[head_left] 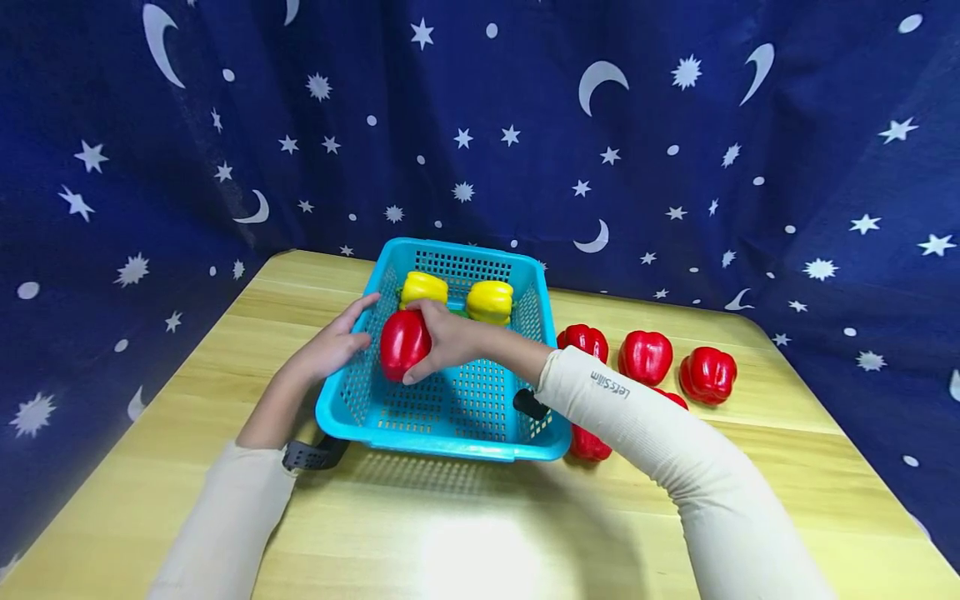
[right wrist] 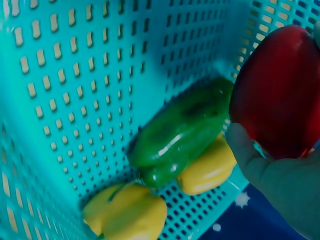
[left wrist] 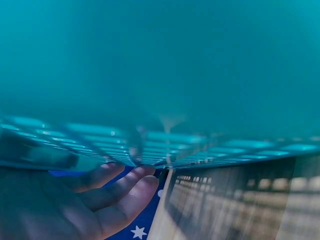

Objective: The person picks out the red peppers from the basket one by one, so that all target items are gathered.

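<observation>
My right hand reaches into a blue plastic basket and grips a red bell pepper between thumb and fingers, above the basket floor near its left wall. In the right wrist view, the red pepper fills the upper right, with the thumb along its lower side. My left hand rests at the basket's left rim; the left wrist view shows several fingers stretched along the outside of the wall. Two yellow bell peppers and a green bell pepper lie at the basket's far end.
Several red bell peppers lie on the wooden table right of the basket, some partly hidden behind my right sleeve. A dark blue curtain with moons and stars hangs behind the table.
</observation>
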Motion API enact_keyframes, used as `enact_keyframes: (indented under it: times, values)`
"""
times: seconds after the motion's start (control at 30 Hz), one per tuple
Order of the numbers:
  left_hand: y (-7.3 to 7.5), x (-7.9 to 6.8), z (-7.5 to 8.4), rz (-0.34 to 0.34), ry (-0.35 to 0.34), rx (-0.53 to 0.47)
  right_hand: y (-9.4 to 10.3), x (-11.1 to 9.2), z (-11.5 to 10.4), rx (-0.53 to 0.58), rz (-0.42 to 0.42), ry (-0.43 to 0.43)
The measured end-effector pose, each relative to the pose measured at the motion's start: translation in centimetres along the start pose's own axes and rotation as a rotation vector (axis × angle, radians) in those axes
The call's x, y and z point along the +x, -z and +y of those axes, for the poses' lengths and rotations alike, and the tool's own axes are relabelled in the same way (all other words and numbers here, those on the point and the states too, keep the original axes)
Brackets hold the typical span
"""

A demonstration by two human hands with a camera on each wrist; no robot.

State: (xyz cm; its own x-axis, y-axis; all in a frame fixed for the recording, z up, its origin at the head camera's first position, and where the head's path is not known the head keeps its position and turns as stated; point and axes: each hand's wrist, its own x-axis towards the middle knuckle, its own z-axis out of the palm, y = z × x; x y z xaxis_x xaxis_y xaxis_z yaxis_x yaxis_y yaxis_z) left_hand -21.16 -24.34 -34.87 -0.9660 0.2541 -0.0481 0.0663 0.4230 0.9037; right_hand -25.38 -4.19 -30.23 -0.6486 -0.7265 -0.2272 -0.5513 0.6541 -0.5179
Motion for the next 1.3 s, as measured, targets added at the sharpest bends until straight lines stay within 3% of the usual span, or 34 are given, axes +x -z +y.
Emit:
enact_keyframes:
  times: [0.7,1.3]
  values:
    - [-0.2,0.0,0.3,-0.014,-0.01,-0.024,4.6,-4.9,2.0,0.048,0.131,-0.021]
    - [-0.3,-0.2,0.4,-0.008,0.039,-0.006,6.6,-10.3,6.1,0.05,0.223,-0.089]
